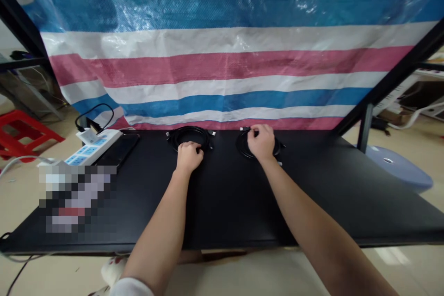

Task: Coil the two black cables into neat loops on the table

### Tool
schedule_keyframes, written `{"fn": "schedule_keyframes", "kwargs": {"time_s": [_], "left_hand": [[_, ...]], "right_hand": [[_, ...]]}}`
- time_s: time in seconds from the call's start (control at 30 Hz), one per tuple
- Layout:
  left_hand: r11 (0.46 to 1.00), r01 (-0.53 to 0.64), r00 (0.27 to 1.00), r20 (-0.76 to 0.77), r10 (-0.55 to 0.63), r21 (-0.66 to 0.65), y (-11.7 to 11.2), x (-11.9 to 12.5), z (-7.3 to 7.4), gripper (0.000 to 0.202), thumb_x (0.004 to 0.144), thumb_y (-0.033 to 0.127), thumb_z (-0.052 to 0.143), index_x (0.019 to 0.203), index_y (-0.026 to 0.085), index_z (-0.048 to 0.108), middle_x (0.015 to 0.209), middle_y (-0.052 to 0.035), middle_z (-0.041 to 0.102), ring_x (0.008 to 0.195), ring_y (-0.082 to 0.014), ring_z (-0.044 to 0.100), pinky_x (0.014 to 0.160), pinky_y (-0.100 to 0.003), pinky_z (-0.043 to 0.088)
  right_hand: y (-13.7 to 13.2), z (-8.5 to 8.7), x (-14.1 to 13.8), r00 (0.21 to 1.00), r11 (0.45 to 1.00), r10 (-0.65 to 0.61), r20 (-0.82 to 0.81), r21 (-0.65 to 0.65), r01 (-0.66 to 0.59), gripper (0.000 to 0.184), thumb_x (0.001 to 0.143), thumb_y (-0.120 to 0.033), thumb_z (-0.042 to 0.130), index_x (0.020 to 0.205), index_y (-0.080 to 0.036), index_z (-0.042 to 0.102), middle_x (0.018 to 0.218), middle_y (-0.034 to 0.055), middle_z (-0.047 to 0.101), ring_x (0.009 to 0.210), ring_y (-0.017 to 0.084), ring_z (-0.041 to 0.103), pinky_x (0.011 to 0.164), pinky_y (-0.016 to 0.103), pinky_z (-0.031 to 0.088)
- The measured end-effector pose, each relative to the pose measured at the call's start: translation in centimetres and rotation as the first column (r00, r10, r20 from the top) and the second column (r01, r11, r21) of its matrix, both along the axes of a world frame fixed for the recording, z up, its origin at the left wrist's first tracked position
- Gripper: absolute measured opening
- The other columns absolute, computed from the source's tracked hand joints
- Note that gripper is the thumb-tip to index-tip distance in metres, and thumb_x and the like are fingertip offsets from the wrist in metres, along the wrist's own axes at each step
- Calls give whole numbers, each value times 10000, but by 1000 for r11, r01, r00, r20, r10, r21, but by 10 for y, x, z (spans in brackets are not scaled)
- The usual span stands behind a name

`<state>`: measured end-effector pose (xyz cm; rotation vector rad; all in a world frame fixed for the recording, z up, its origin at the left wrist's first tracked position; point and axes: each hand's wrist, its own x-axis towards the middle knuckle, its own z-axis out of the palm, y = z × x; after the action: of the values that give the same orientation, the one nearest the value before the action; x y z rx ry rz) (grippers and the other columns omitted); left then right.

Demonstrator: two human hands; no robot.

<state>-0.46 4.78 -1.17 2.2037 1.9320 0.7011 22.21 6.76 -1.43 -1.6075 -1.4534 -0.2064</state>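
Note:
Two coils of black cable lie side by side near the back edge of the black table. My left hand (pixel 189 156) rests at the near edge of the left coiled cable (pixel 176 135), fingers curled down onto it. Pale connector ends stick out on both sides of that coil. Over the right coiled cable (pixel 241 144) is my right hand (pixel 262 143), its thumb and fingers bent round toward the loop. A cable plug (pixel 244 128) with a pale tip juts out just left of the right fingers. Both sets of fingertips are partly hidden.
A white power strip (pixel 89 150) with plugs stands at the table's left, beside a dark phone (pixel 121 148). A striped plastic sheet (pixel 222 69) hangs behind the table (pixel 229 203). A red stool (pixel 26 132) is at far left, a bluish lid (pixel 398 166) at right.

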Motion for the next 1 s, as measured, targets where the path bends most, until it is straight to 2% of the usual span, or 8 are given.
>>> {"fn": "schedule_keyframes", "kwargs": {"time_s": [0.13, 0.23, 0.33, 0.47, 0.67, 0.77, 0.87, 1.0], "left_hand": [[997, -57, 998, 31, 55, 53, -2, 3, -1, 257, 747, 283, 568, 911, 191, 744, 1029, -111, 724, 1051, -290, 627, 1014, -455, 382], [990, -121, 992, 41, 118, 71, -5, 6, 1, 297, 747, 329, 597, 983, 202, 726, 1086, -118, 708, 1125, -307, 588, 1028, -487, 346], [989, -132, 991, 17, 132, 67, -7, 9, 4, 303, 779, 329, 580, 1020, 216, 723, 1115, -116, 702, 1130, -303, 587, 1016, -488, 348], [999, -50, 997, -59, 51, 14, -7, 11, 7, 301, 816, 227, 514, 1019, 236, 736, 1091, -94, 719, 1057, -259, 635, 963, -419, 406], [996, -80, 988, -138, 75, -30, -12, 16, 11, 311, 833, 278, 514, 1051, 243, 733, 1103, -97, 717, 1067, -277, 633, 964, -422, 409], [992, -112, 983, -155, 100, -67, -14, 17, 15, 316, 833, 245, 505, 1051, 238, 733, 1108, -98, 714, 1075, -275, 628, 959, -412, 409], [988, -122, 981, -163, 106, -94, -14, 16, 16, 372, 810, 187, 492, 1114, 222, 704, 1113, -105, 709, 1078, -273, 624, 943, -406, 417], [989, -126, 984, -134, 115, -73, -13, 18, 15, 455, 774, 177, 491, 1202, 200, 644, 1115, -118, 703, 1103, -287, 604, 977, -448, 392]], "right_hand": [[-13, -9, 58, 972, 971, -231, -48, -77, 227, 161, 695, -180, 502, 808, -172, 617, 836, 114, 589, 870, 270, 518, 850, 435, 415], [-21, -16, 77, 939, 925, -334, -77, -219, 311, 198, 696, -211, 523, 845, -145, 635, 836, 134, 605, 890, 289, 527, 829, 439, 419], [-26, -14, 79, 926, 875, -372, -70, -358, 325, 206, 707, -261, 565, 840, -136, 659, 868, 153, 631, 909, 297, 548, 801, 415, 434], [-30, -4, 75, 921, 822, -386, -48, -471, 320, 216, 727, -304, 594, 842, -144, 685, 906, 153, 661, 925, 300, 581, 786, 391, 449], [-33, 4, 71, 924, 777, -381, -28, -551, 304, 210, 761, -257, 570, 875, -147, 708, 953, 155, 685, 953, 298, 621, 803, 392, 468], [-34, 6, 71, 921, 758, -387, -55, -587, 283, 170, 763, -239, 557, 786, -163, 707, 905, 145, 692, 912, 288, 642, 790, 385, 478], [-33, 5, 71, 897, 780, -420, -137, -559, 281, 155, 755, -237, 549, 679, -182, 673, 816, 124, 687, 854, 275, 647, 758, 363, 479], [-26, 1, 70, 864, 896, -375, -336, -372, 244, 162, 767, -237, 498, 723, -179, 642, 763, 95, 673, 821, 243, 632, 788, 345, 468]]}}
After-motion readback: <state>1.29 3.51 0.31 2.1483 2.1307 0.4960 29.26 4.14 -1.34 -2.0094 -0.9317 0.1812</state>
